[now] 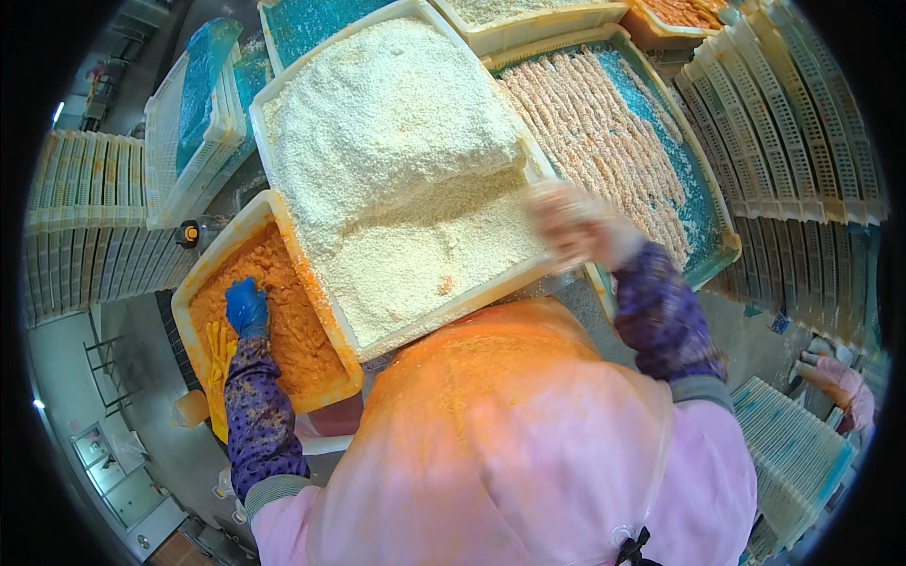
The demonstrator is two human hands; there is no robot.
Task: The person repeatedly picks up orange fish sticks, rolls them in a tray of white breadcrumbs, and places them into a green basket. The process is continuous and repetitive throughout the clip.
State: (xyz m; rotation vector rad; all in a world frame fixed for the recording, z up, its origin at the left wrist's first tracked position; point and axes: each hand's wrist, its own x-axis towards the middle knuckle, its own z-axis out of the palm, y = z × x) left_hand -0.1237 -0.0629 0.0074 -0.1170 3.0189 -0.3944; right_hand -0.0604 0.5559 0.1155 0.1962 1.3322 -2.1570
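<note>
"Where are the hands?"

"The blue-gloved left hand (247,304) is down in the orange paste (307,344), inside the paste tub (349,379). Its fingers are curled in. I can't tell if there's a lump inside them."

"And the right hand (578,226)?"

"It's by the right edge of the crumb tub (472,307), near the tray (727,247). It's all blurry, so I can't tell if it's spread out, pinched or holding something."

"What's in the big tub?"

"White crumbs (377,113). They're piled high at the far side and dug down low at the near side. A tiny orange bit (445,284) sits in the low part."

"And in the tray?"

"Crumb-coated strips (595,123), side by side in rows. A blue sheet (700,247) shows at the right."

"So which step is this?"

"I think the left hand is getting paste, and the right hand is busy with crumbs or strips."

"What does the next move need?"

"I'd say a small, even bit of paste, dropped on the low crumbs. Then the right hand should roll it softly, so it doesn't squish."
</note>
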